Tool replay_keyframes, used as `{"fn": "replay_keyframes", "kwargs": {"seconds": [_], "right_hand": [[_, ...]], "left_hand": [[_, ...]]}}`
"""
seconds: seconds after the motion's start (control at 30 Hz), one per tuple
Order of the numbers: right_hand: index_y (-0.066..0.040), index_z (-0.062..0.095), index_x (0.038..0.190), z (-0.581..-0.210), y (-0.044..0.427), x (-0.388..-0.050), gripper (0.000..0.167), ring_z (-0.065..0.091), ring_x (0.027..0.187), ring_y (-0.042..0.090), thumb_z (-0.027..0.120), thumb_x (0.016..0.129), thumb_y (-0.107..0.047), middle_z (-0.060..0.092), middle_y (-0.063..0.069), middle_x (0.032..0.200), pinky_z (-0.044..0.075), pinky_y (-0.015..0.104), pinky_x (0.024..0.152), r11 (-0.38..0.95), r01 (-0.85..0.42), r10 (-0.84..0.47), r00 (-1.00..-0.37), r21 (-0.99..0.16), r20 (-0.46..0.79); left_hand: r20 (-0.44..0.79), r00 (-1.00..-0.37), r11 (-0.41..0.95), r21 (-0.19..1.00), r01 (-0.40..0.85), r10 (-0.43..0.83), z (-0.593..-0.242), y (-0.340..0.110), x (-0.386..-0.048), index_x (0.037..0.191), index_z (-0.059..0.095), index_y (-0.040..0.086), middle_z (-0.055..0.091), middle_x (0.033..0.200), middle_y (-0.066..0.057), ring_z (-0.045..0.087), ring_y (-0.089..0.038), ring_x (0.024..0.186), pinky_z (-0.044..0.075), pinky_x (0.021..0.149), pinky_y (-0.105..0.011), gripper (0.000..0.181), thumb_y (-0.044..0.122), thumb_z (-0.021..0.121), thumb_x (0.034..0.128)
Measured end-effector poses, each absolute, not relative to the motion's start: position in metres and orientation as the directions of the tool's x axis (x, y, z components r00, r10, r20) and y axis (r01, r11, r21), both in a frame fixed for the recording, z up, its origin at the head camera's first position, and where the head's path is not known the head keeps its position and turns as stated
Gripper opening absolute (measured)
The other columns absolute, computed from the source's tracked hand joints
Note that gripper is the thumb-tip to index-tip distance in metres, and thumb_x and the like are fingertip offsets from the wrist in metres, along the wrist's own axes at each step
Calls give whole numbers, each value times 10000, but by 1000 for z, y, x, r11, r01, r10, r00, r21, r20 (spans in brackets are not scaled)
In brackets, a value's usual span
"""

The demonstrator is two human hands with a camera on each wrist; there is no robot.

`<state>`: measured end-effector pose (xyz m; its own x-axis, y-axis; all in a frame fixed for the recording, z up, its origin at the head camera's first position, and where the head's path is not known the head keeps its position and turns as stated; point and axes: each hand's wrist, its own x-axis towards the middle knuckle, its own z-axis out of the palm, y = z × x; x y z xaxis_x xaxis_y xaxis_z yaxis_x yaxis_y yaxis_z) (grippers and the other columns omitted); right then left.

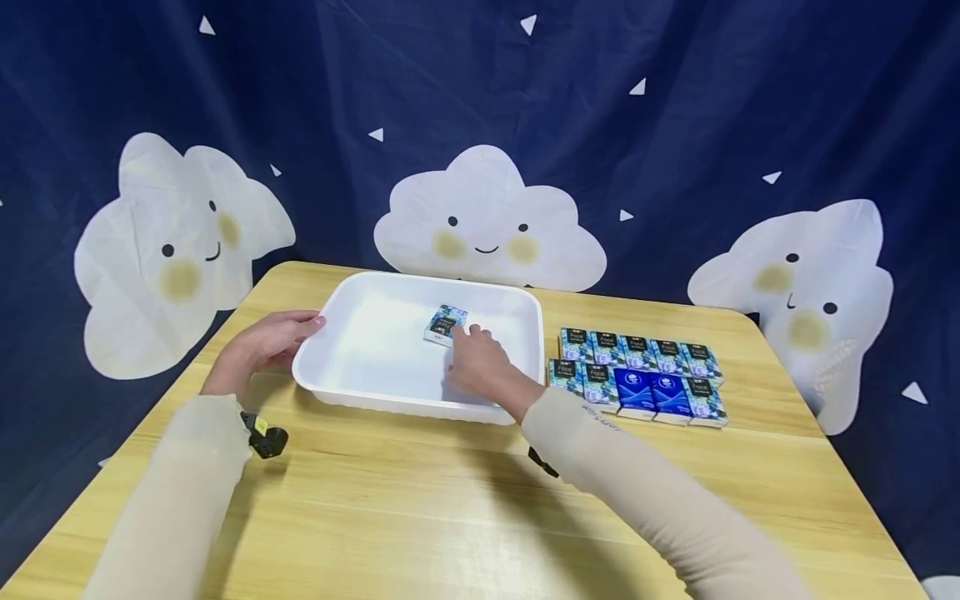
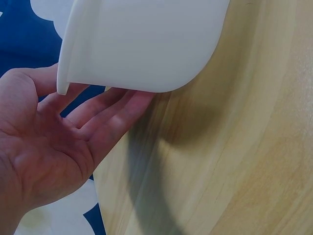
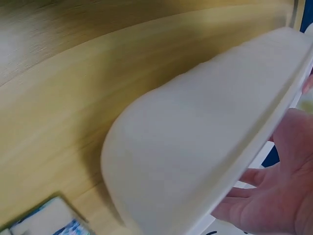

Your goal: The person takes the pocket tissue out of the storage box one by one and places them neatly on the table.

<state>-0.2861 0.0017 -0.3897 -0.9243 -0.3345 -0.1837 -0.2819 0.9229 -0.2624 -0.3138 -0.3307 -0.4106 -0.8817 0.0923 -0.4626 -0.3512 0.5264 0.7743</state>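
A white plastic tray (image 1: pixel 367 358) sits on the table, a floral pocket tissue pack (image 1: pixel 446 321) lying flat on its floor. My left hand (image 1: pixel 273 337) holds the tray's left rim. In the left wrist view that hand (image 2: pixel 49 142) hooks over the rim, fingers against the outer wall. Inside the tray, my right hand (image 1: pixel 480 362) is at the pack's right edge, its fingertips covering a corner. Whether they pinch the pack is hidden. The tray wall (image 3: pixel 195 132) blocks the pack in the right wrist view, where part of the right hand (image 3: pixel 274 196) shows beyond the rim.
Two rows of tissue packs (image 1: pixel 637 354) lie right of the tray, close to its wall. Most are floral; two blue packs (image 1: pixel 634 392) are in the near row. Behind the wooden table (image 1: pixel 420 508) hangs a dark blue curtain (image 1: pixel 480 83) with cloud prints.
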Motion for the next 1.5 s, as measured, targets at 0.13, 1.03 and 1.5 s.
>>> {"fn": "replay_keyframes", "kwargs": {"seconds": [0.13,1.03,1.5], "right_hand": [[-94,324,1577,-391,-4,-290,677,460,1354,387,603,987,-273,438,234,1513,436,495,1083,927,-276,-328,-924,-255,-195],[8,413,1507,-395,-1,-283,626,565,1294,374,622,982,-261,586,229,1402,502,474,1029,920,-264,-339,-908,-290,-248],[-105,531,613,-383,6,-267,474,500,637,165,565,1037,-312,500,14,659,484,307,689,911,-358,-410,-846,-206,-342]], "left_hand": [[-465,-880,532,771,-350,94,-410,-331,-313,1637,121,100,323,1607,-244,471,-355,1344,541,866,-265,726,489,380,1082],[-457,-882,521,784,-338,116,-408,-331,-313,1632,121,70,368,1571,-272,599,-264,1208,567,862,-306,727,463,395,1086],[-456,-882,524,783,-335,118,-410,-331,-315,1633,115,72,354,1581,-267,578,-268,1226,562,849,-289,729,469,387,1086]]}}
